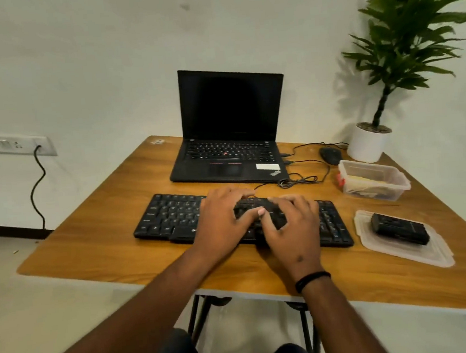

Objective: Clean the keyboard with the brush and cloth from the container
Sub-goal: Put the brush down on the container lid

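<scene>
A black keyboard [171, 217] lies across the middle of the wooden table [97, 242]. My left hand [221, 219] rests flat on its centre keys, fingers spread, thumb pointing right. My right hand [291, 227] lies beside it over the right half, fingertips bent down onto the keys. Neither hand visibly holds anything. A clear plastic container [377, 181] with yellowish contents stands open at the right. Its lid [438, 255] lies nearer me, with a black boxy object [400, 228] on it.
An open black laptop [231, 137] stands behind the keyboard, with cables [304, 180] trailing to a black mouse [330, 156]. A potted plant [371, 143] fills the far right corner. A wall socket [17, 144] with a hanging cord is at left.
</scene>
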Motion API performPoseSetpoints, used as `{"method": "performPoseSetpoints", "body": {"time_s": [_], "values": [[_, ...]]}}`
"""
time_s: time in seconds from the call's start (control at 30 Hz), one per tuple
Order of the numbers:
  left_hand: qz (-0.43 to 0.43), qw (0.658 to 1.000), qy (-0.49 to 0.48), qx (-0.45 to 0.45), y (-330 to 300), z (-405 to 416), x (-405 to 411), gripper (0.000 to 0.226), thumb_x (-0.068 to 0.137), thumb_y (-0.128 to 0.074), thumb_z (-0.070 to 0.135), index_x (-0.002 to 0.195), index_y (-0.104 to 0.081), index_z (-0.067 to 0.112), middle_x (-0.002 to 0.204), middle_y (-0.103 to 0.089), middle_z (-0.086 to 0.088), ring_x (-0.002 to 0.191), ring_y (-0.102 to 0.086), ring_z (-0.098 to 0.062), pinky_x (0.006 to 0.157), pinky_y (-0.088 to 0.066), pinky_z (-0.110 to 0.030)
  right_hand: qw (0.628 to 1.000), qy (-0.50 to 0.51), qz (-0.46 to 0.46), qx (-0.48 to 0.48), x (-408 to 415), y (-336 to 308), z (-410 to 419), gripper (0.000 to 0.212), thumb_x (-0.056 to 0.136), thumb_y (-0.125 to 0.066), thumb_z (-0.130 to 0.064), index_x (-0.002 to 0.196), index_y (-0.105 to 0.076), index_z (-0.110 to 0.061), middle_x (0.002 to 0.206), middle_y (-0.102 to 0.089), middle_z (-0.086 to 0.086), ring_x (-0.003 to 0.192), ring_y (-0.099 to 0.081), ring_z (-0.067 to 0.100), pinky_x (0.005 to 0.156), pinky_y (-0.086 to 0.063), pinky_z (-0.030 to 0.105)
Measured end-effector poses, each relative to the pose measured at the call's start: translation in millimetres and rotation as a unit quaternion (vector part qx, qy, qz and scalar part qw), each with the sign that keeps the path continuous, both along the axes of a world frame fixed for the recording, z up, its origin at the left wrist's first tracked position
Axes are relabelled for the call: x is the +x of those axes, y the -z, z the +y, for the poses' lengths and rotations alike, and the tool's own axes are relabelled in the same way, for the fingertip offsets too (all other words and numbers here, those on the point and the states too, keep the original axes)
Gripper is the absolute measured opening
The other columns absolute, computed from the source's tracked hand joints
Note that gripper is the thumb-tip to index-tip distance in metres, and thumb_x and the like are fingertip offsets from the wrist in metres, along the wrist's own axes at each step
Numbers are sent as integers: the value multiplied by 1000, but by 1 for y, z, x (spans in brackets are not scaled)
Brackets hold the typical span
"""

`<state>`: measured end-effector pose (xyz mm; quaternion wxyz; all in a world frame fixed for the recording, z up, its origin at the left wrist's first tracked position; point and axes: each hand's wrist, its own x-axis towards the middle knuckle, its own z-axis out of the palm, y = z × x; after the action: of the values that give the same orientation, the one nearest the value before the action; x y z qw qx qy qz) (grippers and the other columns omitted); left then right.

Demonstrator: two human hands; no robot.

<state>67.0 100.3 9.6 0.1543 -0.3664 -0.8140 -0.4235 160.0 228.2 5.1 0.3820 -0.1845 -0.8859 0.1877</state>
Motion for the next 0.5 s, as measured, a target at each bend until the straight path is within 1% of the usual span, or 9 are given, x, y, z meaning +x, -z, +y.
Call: {"method": "performPoseSetpoints", "body": {"time_s": [0.07,0.17,0.23,0.3,0.4,0.47,0.5], "values": [[25,999,-22,-23,7,-29,-6,45,86,-57,60,119,-67,31,112,-60,11,109,-53,-13,95,-44,-42,999,-39,-17,-5,-3,1,-14,41,86,-54,-45,116,-68,-21,111,-57,-5,107,-42,16,90,-42,32],[39,997,-36,-61,15,-61,-9,52,84,-56,63,125,-66,32,118,-58,14,113,-49,-10,97,-40,-36,995,-81,-54,-1,-3,-1,-28,50,84,-51,-51,122,-68,-24,121,-58,-8,115,-40,13,99,-42,32],[39,995,-34,-84,20,-75,-10,55,82,-55,65,126,-65,34,120,-57,15,113,-47,-8,96,-37,-33,991,-90,-88,39,-1,-1,-34,51,83,-50,-54,122,-69,-29,122,-60,-11,113,-41,12,98,-43,33],[31,994,-28,-100,24,-83,-9,55,81,-53,66,124,-66,35,120,-57,15,113,-48,-9,95,-38,-33,983,-88,-125,97,2,-3,-36,49,82,-52,-56,122,-69,-32,122,-61,-12,110,-41,12,94,-45,33],[33,992,-25,-116,27,-87,-9,52,82,-53,66,117,-71,33,117,-61,13,110,-51,-10,93,-44,-36,966,-89,-199,137,7,-6,-42,46,85,-57,-52,127,-65,-35,128,-57,-11,116,-40,15,98,-44,32],[41,991,-34,-124,28,-86,-8,44,83,-63,61,115,-72,32,117,-62,12,110,-52,-12,93,-45,-37,958,-84,-237,138,9,-8,-44,44,90,-56,-44,133,-60,-35,134,-52,-11,123,-37,16,102,-42,31],[41,991,-39,-124,29,-86,-8,41,83,-67,57,115,-73,32,117,-62,12,111,-52,-12,94,-44,-36,957,-80,-240,140,9,-8,-45,42,93,-55,-40,134,-59,-34,135,-52,-10,124,-37,16,102,-42,31]]}}
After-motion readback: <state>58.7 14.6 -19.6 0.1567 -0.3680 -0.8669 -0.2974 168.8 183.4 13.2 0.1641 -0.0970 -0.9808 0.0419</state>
